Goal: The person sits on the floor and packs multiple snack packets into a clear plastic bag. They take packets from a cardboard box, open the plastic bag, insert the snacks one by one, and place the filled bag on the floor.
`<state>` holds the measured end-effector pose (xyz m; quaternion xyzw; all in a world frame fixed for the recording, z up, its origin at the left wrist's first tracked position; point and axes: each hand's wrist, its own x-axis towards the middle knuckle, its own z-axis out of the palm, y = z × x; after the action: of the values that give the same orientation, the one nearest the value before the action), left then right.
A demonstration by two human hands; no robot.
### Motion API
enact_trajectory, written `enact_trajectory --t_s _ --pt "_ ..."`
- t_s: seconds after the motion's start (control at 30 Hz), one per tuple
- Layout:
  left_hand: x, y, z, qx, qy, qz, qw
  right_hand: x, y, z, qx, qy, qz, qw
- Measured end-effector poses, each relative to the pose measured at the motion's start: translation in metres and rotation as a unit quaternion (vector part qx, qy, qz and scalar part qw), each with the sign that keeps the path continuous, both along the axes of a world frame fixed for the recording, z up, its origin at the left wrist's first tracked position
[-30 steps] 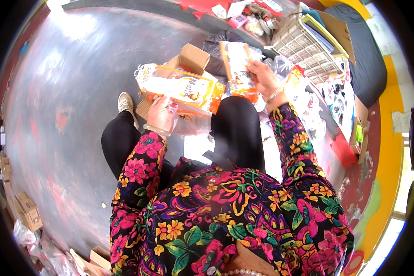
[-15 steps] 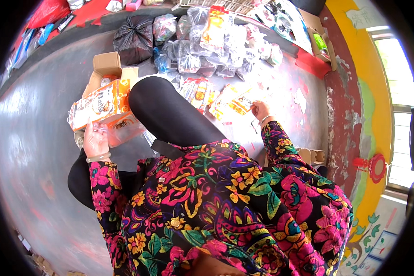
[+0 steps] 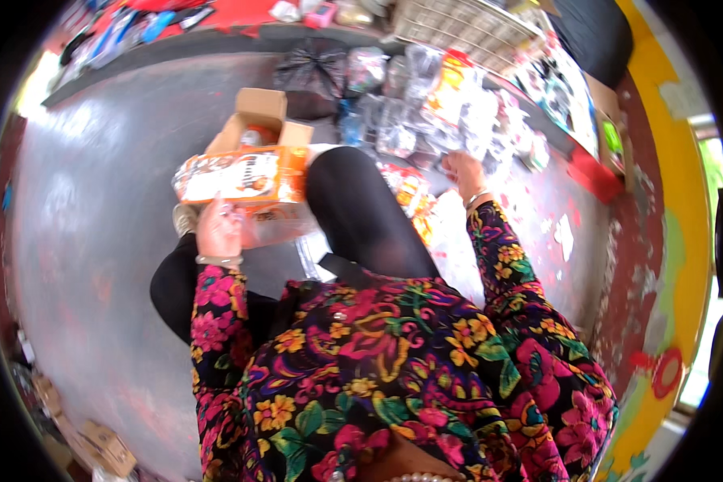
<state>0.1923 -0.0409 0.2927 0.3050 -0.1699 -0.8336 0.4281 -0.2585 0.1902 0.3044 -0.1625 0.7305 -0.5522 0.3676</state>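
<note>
My left hand (image 3: 219, 229) is at the lower edge of an orange and white printed plastic package (image 3: 245, 173), its fingers closed on that edge. Behind the package stands an opened cardboard box (image 3: 259, 104) with something orange inside. Clear plastic film (image 3: 277, 225) hangs below the package, beside my bent knee. Raised to the right of my knee is my right hand (image 3: 466, 173), fingers curled together; whatever they may hold is too blurred to make out. Just below and left of it, red and orange packages (image 3: 414, 197) lie on the floor, partly hidden by my leg.
Clear bags of goods (image 3: 394, 132) are heaped ahead, with a black tied bag (image 3: 312, 68) at their left. Another orange package (image 3: 450, 84) rests on the heap. A woven basket (image 3: 466, 32) stands behind on a ledge. Cardboard boxes (image 3: 104, 450) sit at the lower left.
My right hand has come off the orange package it was pinching and moved up and away toward the bagged goods. My left hand stays at its package. The whole view has shifted.
</note>
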Motion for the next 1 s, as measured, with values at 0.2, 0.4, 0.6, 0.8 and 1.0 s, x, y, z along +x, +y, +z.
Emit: enact_trajectory --t_s 0.2,0.4,0.6,0.8,1.0 --pt "-0.013 0.006 0.012 -0.037 -0.012 0.010 0.999 0.171 -0.179 0.136 -0.068 0.399 0.383 0.830" --pt "-0.019 0.005 0.021 -0.031 -0.016 0.003 0.999 0.245 -0.261 0.094 0.139 0.271 0.545 0.781" --pt "-0.019 0.008 0.031 -0.045 -0.070 -0.008 0.997 0.229 -0.269 0.087 0.082 0.024 0.488 0.869" --pt "-0.015 0.005 0.029 -0.049 -0.066 0.012 0.997 0.237 -0.242 0.089 -0.113 -0.120 0.262 0.951" --pt "-0.011 0.000 0.032 0.011 -0.087 0.039 0.995 0.273 -0.197 0.027 -0.069 0.010 0.297 0.952"
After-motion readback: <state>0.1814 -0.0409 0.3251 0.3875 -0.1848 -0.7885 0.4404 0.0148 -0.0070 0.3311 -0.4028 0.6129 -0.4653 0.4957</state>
